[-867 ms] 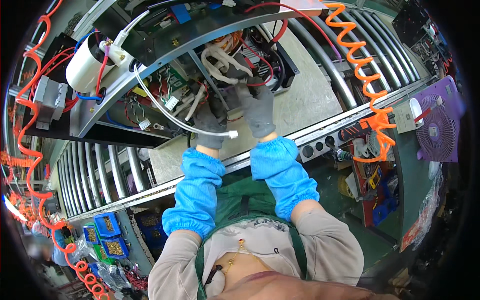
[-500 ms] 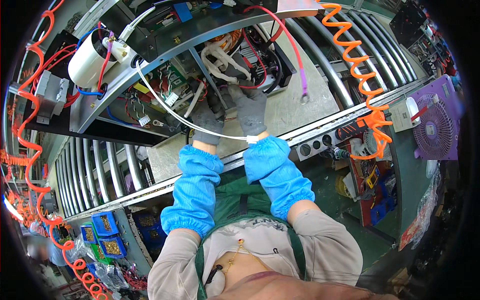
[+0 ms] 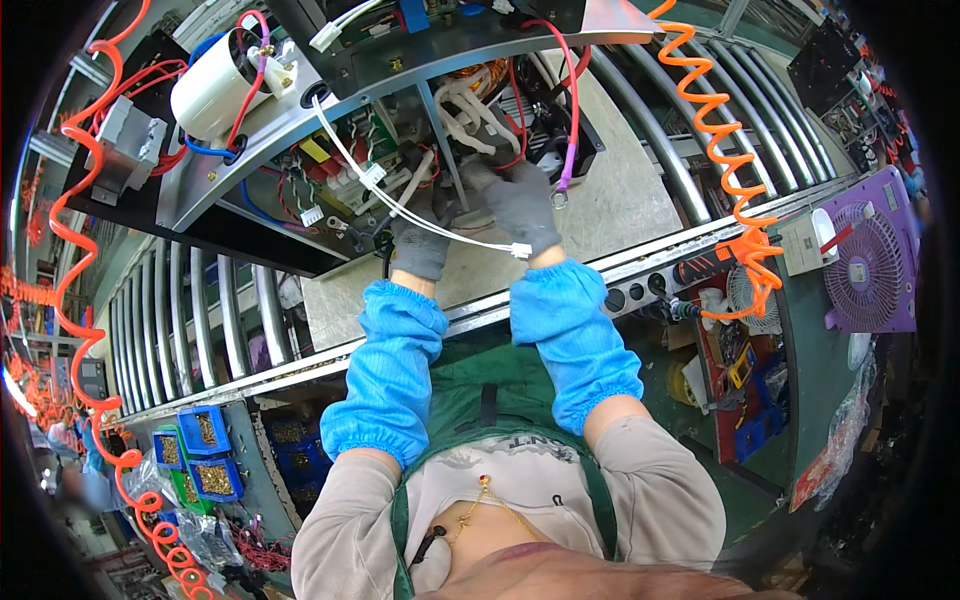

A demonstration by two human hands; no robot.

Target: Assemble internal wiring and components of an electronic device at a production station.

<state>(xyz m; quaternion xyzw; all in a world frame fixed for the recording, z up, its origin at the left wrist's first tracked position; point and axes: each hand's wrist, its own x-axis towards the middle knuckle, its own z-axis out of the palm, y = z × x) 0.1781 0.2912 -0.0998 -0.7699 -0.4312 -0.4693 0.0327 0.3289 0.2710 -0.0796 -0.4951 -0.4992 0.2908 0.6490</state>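
Note:
Both my hands wear grey gloves and reach into an open-fronted metal cabinet [image 3: 230,180] full of wiring and circuit boards. My left hand [image 3: 420,245] goes in left of a thin upright metal bar [image 3: 447,150], beside a pale sleeved cable [image 3: 415,178]. Its fingers are hidden among the parts. Right of the bar, my right hand [image 3: 522,210] has its fingers bent inward at the lower end of thick white sleeved wires [image 3: 460,115]; what they pinch is hidden. A thin white cable [image 3: 430,225] with a white plug hangs across in front of both wrists.
A red cable with a purple end and ring lug [image 3: 567,170] hangs at the right. A white cylinder [image 3: 212,100] sits on the cabinet's left. Rollers [image 3: 210,320] flank the work board [image 3: 335,315]. Coiled orange hoses [image 3: 715,125] dangle nearby. Blue bins [image 3: 215,480] hold small brass-coloured parts.
The cabinet and bench sit slightly farther right in the picture. My right hand has turned a little, its back showing more, and stays by the white wires. The left stays inside the cabinet.

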